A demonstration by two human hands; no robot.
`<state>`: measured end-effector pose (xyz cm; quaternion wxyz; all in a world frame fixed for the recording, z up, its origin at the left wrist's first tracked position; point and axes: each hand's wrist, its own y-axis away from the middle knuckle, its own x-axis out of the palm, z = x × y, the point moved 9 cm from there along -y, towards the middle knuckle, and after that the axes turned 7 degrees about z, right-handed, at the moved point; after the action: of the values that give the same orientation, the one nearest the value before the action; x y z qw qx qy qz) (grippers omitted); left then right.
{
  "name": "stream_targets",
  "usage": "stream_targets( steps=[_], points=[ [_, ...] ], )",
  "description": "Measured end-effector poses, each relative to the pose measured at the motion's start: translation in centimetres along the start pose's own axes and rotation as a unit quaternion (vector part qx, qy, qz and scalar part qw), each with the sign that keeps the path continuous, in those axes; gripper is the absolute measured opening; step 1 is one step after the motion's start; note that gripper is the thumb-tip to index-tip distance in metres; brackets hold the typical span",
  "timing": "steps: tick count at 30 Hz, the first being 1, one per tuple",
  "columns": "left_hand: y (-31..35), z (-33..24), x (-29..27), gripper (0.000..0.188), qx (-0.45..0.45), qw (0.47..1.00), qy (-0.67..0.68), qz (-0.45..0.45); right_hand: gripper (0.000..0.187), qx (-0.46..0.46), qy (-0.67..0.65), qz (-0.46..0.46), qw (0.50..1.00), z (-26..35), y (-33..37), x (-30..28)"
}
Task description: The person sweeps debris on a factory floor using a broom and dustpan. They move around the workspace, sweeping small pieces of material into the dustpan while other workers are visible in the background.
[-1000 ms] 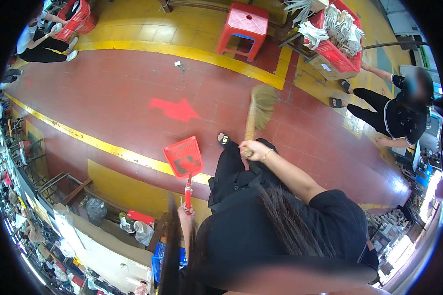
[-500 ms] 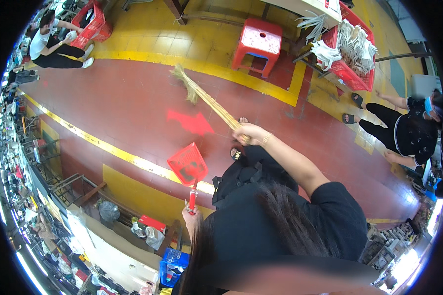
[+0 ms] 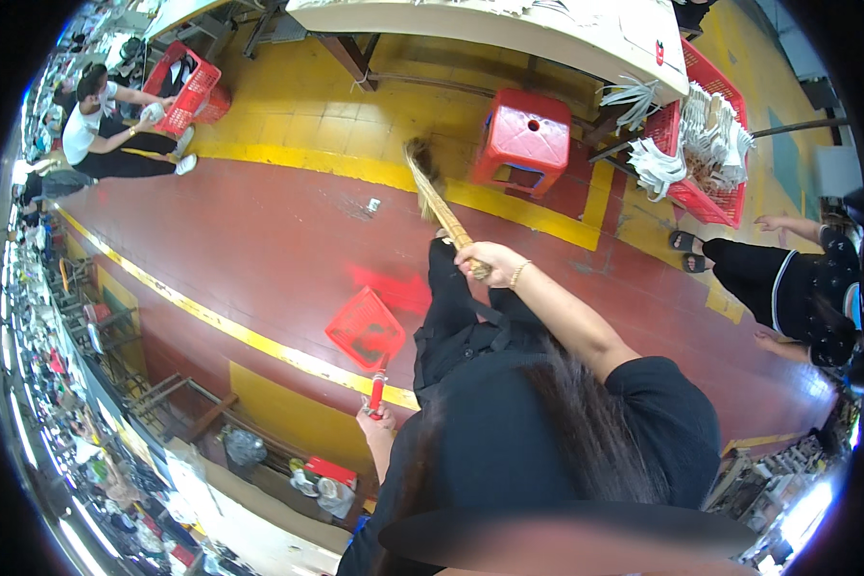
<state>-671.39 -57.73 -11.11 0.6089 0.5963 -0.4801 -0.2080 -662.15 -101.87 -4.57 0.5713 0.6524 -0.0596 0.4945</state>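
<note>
My right hand [image 3: 488, 262] is closed round the handle end of a straw broom [image 3: 444, 213]. Its bristles [image 3: 422, 168], dark at the tip, are near the yellow floor line ahead of me; whether they touch the floor I cannot tell. Lower and to the left, my left hand [image 3: 375, 420] grips the handle of a red plastic dustpan [image 3: 367, 327]. Dark dirt lies in the pan, which appears held above the red floor with its wide end pointing away. A small pale scrap [image 3: 373, 204] lies on the floor left of the broom.
Past the broom stands a red stool [image 3: 523, 139] beside a long white table [image 3: 509, 29]. Red baskets [image 3: 706, 197] hold white pieces at the far right. One person [image 3: 115, 134] crouches far left by a red basket; another [image 3: 778, 278] is at the right. Worktables line the left.
The broom's bristles have swung to the right, closer to the stool. My leg has come forward, and the view has shifted, bringing more of the white table in. Both hands keep their holds.
</note>
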Motion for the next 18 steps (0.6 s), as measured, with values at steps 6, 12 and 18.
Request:
stream_targets(
  steps=[6,12,18],
  points=[
    [-4.0,-10.3,7.4,0.027,-0.005,0.985,-0.153,-0.079,0.019,-0.006,0.197,-0.06,0.978,2.7,3.6,2.4],
    [-7.9,-18.6,16.5,0.029,0.044,0.99,-0.133,-0.031,0.035,-0.01,0.241,-0.086,0.967,6.9,3.2,6.8],
    [-10.0,-21.9,18.8,0.026,0.035,0.999,-0.031,-0.003,0.035,-0.019,0.276,-0.12,0.953,10.4,1.7,8.6]
  ],
)
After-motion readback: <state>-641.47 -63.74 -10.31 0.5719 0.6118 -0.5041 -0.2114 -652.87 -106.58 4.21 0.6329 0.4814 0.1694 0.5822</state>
